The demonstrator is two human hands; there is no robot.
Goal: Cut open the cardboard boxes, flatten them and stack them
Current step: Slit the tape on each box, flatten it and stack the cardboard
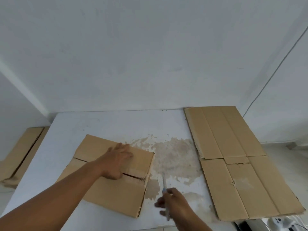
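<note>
A flattened brown cardboard box (106, 195) lies on the white table (116, 124), left of centre. My left hand (116, 161) presses flat on its top flap with the fingers spread. My right hand (173, 204) grips a knife (164, 180) with a light blue handle, its blade pointing away from me just right of that box, over the stained part of the table. A larger flattened stack of cardboard (233, 164) lies along the table's right side, reaching past the near right corner.
A brown stain (173, 157) covers the table's middle. More flattened cardboard (21, 152) lies on the floor at the left, against the wall. White walls stand behind the table. A white and black device (276, 222) sits low at the bottom right.
</note>
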